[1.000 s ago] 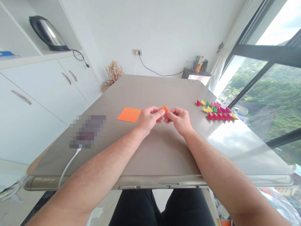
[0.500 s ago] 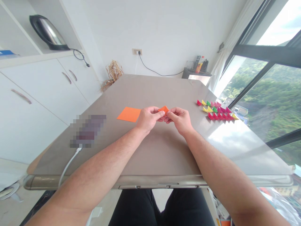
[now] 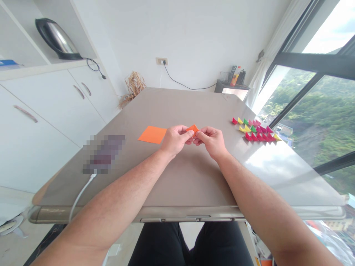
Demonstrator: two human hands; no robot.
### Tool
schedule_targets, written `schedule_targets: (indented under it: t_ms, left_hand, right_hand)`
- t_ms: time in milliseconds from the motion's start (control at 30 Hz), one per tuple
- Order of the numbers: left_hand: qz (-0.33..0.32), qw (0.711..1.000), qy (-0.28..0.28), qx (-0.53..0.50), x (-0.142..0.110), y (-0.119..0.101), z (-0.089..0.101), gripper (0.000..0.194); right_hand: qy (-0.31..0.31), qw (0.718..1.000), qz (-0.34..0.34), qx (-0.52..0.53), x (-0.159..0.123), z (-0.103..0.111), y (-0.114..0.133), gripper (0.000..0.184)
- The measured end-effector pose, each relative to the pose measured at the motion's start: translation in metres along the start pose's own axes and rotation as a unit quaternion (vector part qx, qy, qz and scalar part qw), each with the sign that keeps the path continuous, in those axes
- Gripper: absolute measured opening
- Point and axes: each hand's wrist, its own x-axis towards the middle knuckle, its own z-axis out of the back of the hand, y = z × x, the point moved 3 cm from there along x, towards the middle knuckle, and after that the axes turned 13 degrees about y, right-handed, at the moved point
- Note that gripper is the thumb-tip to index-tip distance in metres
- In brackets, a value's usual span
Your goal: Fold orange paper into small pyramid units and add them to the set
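A small piece of folded orange paper (image 3: 193, 128) is pinched between my two hands above the middle of the table. My left hand (image 3: 175, 140) grips its left side with thumb and fingers. On the other side my right hand (image 3: 211, 141) holds it the same way, with the fingertips of both hands close together. The paper's pointed top shows; its lower part is hidden behind my thumbs. Just left of my left hand, a flat orange paper sheet (image 3: 152, 134) lies on the table, its right edge partly covered by that hand.
Several small folded paper boats (image 3: 260, 137) in red, pink, yellow and green stand in rows at the table's right. A blurred-out dark object (image 3: 105, 153) with a white cable (image 3: 81, 192) lies at the left. The grey table (image 3: 183, 105) reaches toward the wall.
Both hands stay in nearly the same place, still gripping the folded orange paper. Only very slight finger movement shows.
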Motion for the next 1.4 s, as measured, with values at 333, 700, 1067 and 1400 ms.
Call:
schedule_targets:
  t_ms: [333,700,1067,1400]
  left_hand:
    - [-0.008,0.998,-0.046,0.033,0.000,-0.003,0.001,0.017]
    - [0.013,1.000,-0.001,-0.006,0.002,0.005,0.000,0.023]
    - [0.024,0.999,0.016,0.035,0.001,0.002,-0.004,0.025]
    - [0.021,0.999,-0.017,0.039,0.004,0.011,0.005,0.020]
  right_hand:
    - [0.010,1.000,0.006,-0.007,-0.001,-0.005,0.002,0.014]
    - [-0.019,1.000,0.008,0.016,0.000,0.001,0.000,0.014]
    - [-0.022,0.999,0.012,-0.036,0.001,0.003,0.000,0.016]
    - [-0.012,1.000,-0.018,-0.011,0.003,0.004,-0.005,0.023]
